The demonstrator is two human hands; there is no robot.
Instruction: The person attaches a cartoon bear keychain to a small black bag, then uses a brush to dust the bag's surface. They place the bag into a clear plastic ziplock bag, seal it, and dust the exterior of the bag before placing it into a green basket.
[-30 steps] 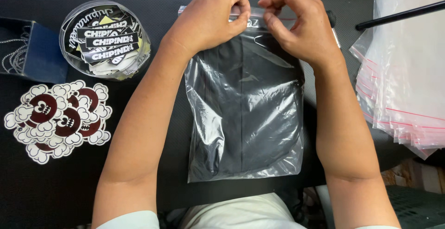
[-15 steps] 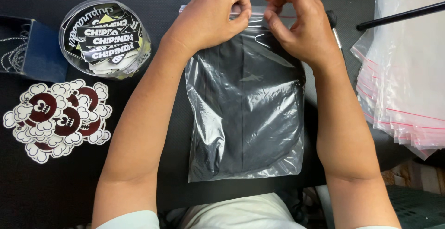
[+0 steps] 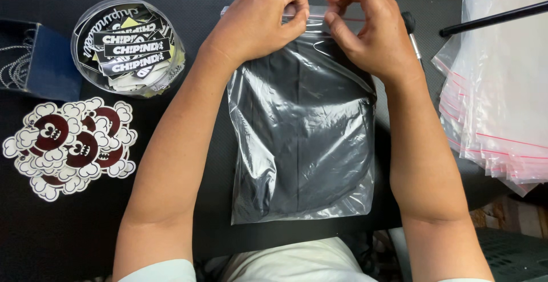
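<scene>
A clear zip bag [image 3: 302, 145] with a folded black garment inside lies flat on the black table, its red-lined zip strip at the far end. My left hand [image 3: 260, 16] pinches the left part of that strip between thumb and fingers. My right hand [image 3: 371, 28] pinches the strip just to the right of it, thumb and forefinger on the seal. The two hands are a few centimetres apart.
A round clear tub [image 3: 127, 48] of black-and-white stickers stands at the far left, beside a dark blue box [image 3: 40, 65] with thin chains. Cloud-shaped red-and-white stickers [image 3: 68, 145] lie in front of it. A stack of empty zip bags [image 3: 502, 99] sits at right under a black rod [image 3: 491, 19].
My right hand has shifted slightly along the zip strip, toward the left hand. The bag and my left hand have hardly moved.
</scene>
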